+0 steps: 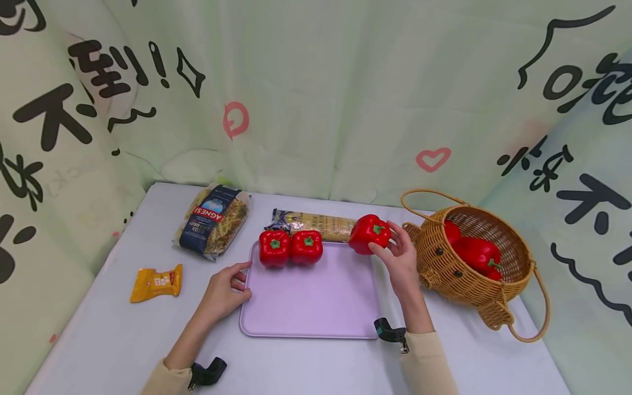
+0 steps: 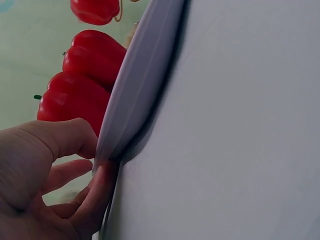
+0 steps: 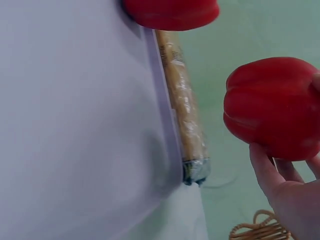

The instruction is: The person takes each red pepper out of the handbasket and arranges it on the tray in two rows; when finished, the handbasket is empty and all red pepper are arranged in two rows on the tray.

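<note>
My right hand [image 1: 402,260] holds a red bell pepper [image 1: 366,235] by its side, raised over the back right corner of the lilac tray [image 1: 311,307]. The right wrist view shows that pepper [image 3: 272,107] off the surface, fingers beneath it. Two more red bell peppers, the left one [image 1: 274,248] and the right one [image 1: 306,247], stand side by side at the tray's back left, green stems showing. At the tray's left edge, my left hand [image 1: 224,291] pinches the rim [image 2: 112,120] between thumb and fingers.
A wicker basket [image 1: 461,269] with more red peppers [image 1: 479,255] tilts at the right. Behind the tray lies a long noodle pack [image 1: 316,224]. A pasta bag [image 1: 213,219] and a small orange packet [image 1: 157,283] lie at the left. Printed curtains surround the table.
</note>
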Tool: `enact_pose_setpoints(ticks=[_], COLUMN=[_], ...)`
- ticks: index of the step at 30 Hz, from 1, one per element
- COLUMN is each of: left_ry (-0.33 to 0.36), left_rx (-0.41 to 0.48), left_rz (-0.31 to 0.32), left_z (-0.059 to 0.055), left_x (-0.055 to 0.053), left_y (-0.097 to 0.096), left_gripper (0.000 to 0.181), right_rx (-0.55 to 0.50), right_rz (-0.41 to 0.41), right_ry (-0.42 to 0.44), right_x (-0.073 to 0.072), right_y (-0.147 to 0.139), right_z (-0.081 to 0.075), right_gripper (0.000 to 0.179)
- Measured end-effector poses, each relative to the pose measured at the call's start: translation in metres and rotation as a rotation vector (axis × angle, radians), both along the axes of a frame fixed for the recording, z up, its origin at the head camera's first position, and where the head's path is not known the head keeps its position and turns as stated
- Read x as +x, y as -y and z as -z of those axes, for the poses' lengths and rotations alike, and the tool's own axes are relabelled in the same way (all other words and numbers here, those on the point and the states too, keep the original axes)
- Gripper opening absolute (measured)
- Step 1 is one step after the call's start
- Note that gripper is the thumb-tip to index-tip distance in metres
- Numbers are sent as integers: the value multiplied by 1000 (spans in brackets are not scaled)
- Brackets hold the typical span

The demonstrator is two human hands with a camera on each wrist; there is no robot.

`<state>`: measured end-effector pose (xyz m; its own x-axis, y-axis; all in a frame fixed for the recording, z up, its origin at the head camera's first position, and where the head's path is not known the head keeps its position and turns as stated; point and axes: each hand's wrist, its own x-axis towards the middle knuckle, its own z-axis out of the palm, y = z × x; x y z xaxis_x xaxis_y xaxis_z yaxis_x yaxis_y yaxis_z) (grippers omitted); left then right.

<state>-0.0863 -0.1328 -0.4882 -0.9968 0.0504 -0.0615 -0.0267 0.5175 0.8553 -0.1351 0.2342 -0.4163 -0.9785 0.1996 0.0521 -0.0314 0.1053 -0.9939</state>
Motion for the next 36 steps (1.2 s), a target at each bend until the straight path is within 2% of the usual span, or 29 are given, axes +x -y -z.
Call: enact_pose_setpoints(ticks=[9, 16, 26, 36], left_ry=[14, 34, 48, 50], left_rx=[-18, -17, 2, 16], left_rz=[6, -1, -8, -9], left_z=[-5, -4, 0, -1], left_x=[1, 0, -2, -2], left_y=[1, 1, 2, 2], left_gripper=[57, 57, 58, 56], right_rx=[78, 101, 146, 149], right_rz=[-84, -148, -192, -193], right_ry=[63, 98, 27, 23], right_x=[-3, -4, -7, -6], right_y=[16, 24, 34, 40], right_z=[16, 29, 41, 42], right_gripper=[73, 75, 72, 73])
